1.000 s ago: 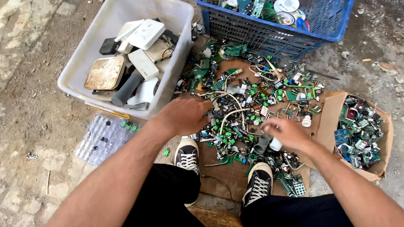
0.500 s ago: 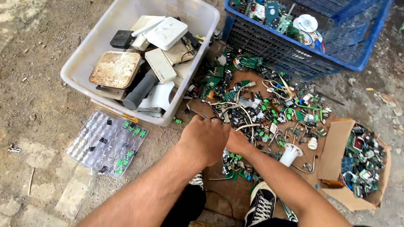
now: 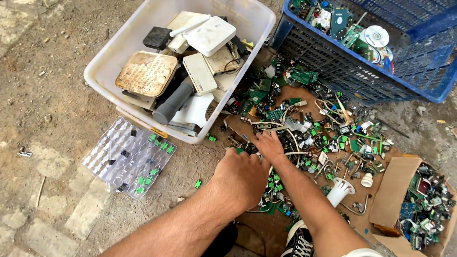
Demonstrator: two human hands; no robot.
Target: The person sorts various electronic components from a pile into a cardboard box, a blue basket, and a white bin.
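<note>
— Where's the scrap pile (image 3: 314, 131)?
— On a cardboard sheet (image 3: 255, 236) on the ground, between the white tub (image 3: 140, 34) and the blue crate (image 3: 392, 78): green connectors, bits of circuit board, wires.
— And the hands?
— Both at its near-left edge. The right hand (image 3: 269, 145) lies flat in the pile, fingers spread and pressing on the parts, grasping nothing I can see. The left hand (image 3: 242, 177) sits just behind it, back to the camera; its fingers curl under, so I cannot tell whether they hold anything.
— What's around?
— A white plastic funnel (image 3: 339, 190) just right of the right forearm. A cardboard box (image 3: 393, 200) of boards further right. A clear tray (image 3: 128, 158) with a few green and black parts on the left. The tub holds old routers. A black shoe (image 3: 298, 247) shows below.
</note>
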